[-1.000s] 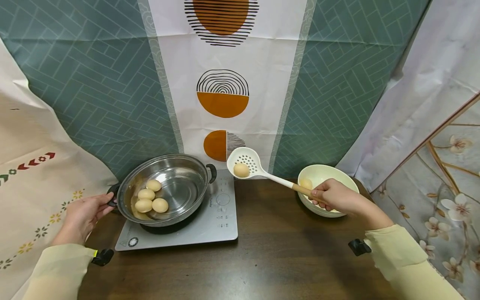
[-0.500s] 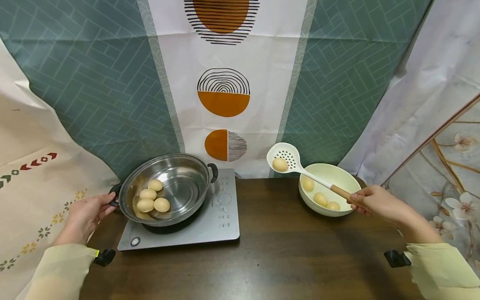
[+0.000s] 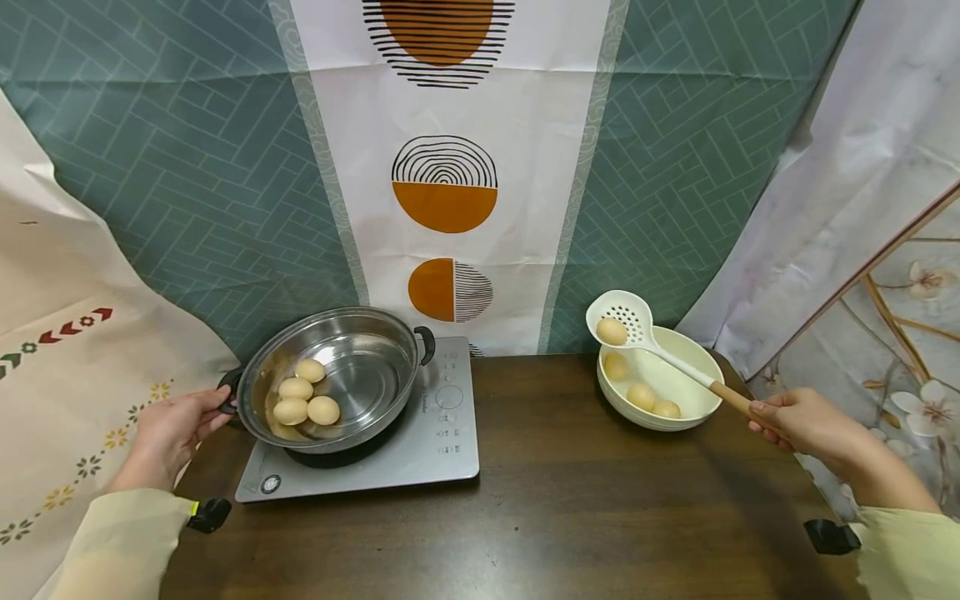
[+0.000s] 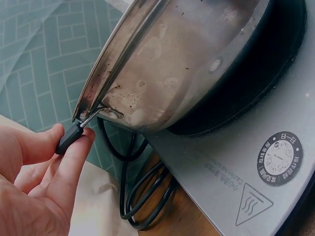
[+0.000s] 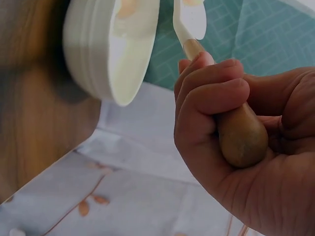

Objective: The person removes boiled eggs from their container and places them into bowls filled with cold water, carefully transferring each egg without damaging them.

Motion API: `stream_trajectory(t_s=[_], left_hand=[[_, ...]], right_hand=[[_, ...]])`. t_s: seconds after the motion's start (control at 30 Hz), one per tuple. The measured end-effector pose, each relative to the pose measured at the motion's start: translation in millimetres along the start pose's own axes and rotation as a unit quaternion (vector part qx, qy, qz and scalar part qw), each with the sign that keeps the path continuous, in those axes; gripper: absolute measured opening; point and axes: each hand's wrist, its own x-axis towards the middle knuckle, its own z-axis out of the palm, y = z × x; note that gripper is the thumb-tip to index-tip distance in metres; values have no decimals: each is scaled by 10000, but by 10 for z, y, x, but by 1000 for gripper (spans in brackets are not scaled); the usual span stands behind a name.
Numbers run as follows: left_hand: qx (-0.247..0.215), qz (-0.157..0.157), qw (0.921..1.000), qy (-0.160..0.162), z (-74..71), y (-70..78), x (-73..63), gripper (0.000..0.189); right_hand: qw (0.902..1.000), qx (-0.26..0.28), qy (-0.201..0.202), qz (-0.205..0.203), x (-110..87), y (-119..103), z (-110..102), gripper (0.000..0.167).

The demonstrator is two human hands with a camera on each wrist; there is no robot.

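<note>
My left hand (image 3: 174,429) pinches the black side handle (image 4: 69,139) of a steel pot (image 3: 375,429) between thumb and fingers. Several brown eggs (image 3: 323,410) lie at the left of the pot's floor. At the right, my right hand (image 3: 813,425) grips the wooden handle (image 5: 242,135) of a white slotted skimmer (image 3: 637,312). One egg (image 3: 611,332) rides in the skimmer's head, above the back left rim of a pale green bowl (image 3: 701,358). Inside that bowl I see 3 eggs (image 3: 641,396); the skimmer's handle crosses over it.
Under the pot is a flat silver induction cooktop (image 3: 450,458) on the dark wooden table (image 3: 540,517). A black cord (image 4: 125,196) is looped beside the cooktop. Patterned sheets (image 3: 675,167) hang behind and at both sides.
The right hand has carried the skimmer with its egg rightward, from between pot and bowl to over the bowl's back left rim. The left hand keeps its hold on the pot handle.
</note>
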Motion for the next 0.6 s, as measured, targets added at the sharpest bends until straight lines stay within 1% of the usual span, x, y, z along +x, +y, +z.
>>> stream_trajectory(t_s=[0.1,0.4,0.6], left_hand=[[46,-34,10000,18,2,3,3,11],[77,48,10000,-36,3,6,-12,11],[38,44,10000,-20,19,4,-25,11]], right_hand=[[9997,18,-40,233,-42,84,-30,45],[9988,-58,73,472,-113,280,-49,45],[9984,-118,93,546,-134,376,-69,45]])
